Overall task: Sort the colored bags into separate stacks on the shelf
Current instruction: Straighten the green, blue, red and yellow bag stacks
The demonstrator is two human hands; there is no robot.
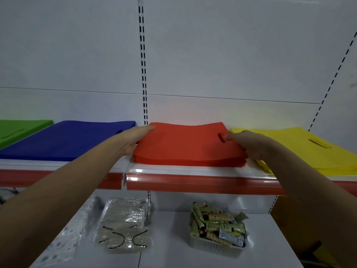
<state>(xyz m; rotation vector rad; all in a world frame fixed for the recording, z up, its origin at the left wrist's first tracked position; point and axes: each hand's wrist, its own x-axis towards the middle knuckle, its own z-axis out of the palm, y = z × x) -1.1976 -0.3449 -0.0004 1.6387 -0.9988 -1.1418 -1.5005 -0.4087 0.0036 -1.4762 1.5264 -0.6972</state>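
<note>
On the upper shelf [193, 172] lie four flat stacks of bags in a row: green [17, 130] at the far left, then blue [71, 140], red [185, 146] in the middle and yellow [301, 147] at the right. My left hand [135, 139] holds the red stack's left edge, fingers lying on top and thumb tucked at the side. My right hand [251, 144] grips the red stack's right edge beside the handle slot, fingers arched over it. The red stack's lower layers fan out slightly at the front right corner.
The shelf has a red front strip [202, 183] and a white back panel with slotted uprights [144, 74]. On the lower shelf lie plastic-wrapped packs [123, 227] and a grey basket [216, 246] full of small tubes. A brown box [286, 219] stands at the lower right.
</note>
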